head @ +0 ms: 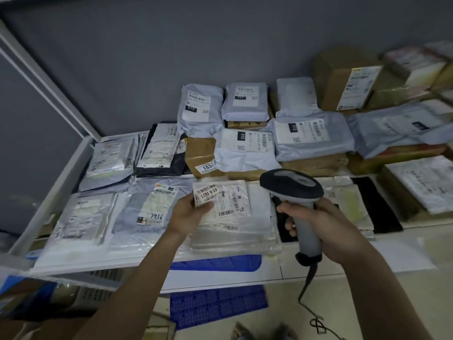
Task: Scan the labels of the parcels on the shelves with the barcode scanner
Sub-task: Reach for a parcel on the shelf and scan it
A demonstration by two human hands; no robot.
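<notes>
At centre frame, a right hand (326, 231) wraps its fingers around the grey handle of a barcode scanner (297, 207), its dark head just above a clear-wrapped parcel (235, 217). The left hand (191, 213) pinches that parcel's white label (208, 193) by its edge. Grey plastic mailers (311, 136) and brown cardboard boxes (343, 82) crowd the white shelf (313, 271) against a grey wall (171, 45); a blue crate (215, 305) sits lower centre.

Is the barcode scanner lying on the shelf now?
No, the right hand grips the barcode scanner by its handle and holds it above the shelf, near the parcel that the left hand touches.
</notes>
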